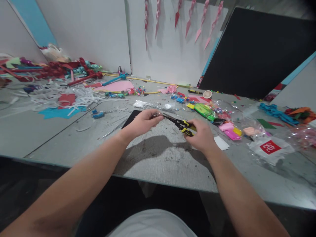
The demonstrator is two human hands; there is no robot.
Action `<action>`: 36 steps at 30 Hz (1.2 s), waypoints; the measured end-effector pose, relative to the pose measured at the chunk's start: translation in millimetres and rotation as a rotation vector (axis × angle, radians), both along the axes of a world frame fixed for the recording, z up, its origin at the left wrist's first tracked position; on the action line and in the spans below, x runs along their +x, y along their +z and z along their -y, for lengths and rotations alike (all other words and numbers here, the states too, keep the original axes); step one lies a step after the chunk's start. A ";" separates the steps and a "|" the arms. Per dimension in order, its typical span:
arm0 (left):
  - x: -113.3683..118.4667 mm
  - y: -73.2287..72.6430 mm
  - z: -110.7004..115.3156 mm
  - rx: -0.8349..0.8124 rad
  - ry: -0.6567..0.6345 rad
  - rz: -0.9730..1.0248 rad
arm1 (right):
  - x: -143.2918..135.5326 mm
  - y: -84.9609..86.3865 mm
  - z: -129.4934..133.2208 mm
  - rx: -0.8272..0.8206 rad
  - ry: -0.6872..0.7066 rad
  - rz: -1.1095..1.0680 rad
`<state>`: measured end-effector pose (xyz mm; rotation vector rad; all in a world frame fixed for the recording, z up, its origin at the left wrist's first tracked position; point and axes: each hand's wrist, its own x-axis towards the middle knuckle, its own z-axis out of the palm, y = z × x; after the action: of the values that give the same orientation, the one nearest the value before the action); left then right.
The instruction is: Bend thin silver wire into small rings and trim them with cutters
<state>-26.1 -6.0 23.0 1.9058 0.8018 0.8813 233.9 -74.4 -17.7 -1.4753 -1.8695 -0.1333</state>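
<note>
My right hand (201, 134) is wrapped round the yellow and black handles of a pair of pliers (181, 125). The long dark jaws point left, and their tips reach the fingertips of my left hand (145, 121). Thumb and fingers of my left hand pinch something thin and shiny, like wire, too small to make out clearly. Both hands are held above the grey table (158, 164). Beside my left hand, thin wires (113, 130) and a black flat piece (130, 119) lie on the table.
Packs of coloured clay (203, 110) and clear bags lie at the right, with a white packet (270, 148). White paper strips (46, 97), a blue paper piece (60, 112) and red ribbons (55, 69) are at the left. Behind stand a white panel (163, 62) and a black board (256, 52).
</note>
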 end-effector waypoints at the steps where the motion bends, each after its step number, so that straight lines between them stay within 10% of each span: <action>1: 0.5 -0.3 -0.3 0.010 0.008 -0.011 | -1.2 0.2 0.5 -0.017 0.001 -0.003; 22: -3.4 -0.7 -11.4 0.314 0.057 -0.281 | 4.7 10.5 10.2 -0.345 0.031 -0.053; 36: 3.3 -14.9 -14.2 0.115 0.156 -0.003 | -6.5 8.3 7.6 -0.367 -0.094 0.036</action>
<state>-22.8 8.2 8.0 1.9644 0.9291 1.0392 227.4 -82.0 -9.3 -1.8170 -1.9261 0.1483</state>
